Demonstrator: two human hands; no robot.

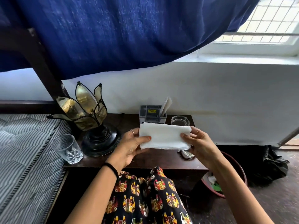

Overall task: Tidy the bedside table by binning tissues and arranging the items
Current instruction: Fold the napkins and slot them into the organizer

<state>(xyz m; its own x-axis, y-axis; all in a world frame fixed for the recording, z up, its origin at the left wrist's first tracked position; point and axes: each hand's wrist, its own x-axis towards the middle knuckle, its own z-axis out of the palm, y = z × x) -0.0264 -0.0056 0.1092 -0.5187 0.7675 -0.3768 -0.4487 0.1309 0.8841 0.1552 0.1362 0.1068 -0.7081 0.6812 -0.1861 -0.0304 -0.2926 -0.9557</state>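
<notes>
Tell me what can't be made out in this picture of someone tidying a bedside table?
All in the head view:
- Bin contents: the right arm and table edge cover most of the opening.
- Object by the right hand: the folded tissue and hand hide all but a dark rim.
- Yellow label on the grey organizer: too small to read.
- Left hand fingers: behind the tissue.

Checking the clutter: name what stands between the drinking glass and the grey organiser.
In the head view, the petal lamp stands between the drinking glass and the grey organiser, its black base on the table.
</notes>
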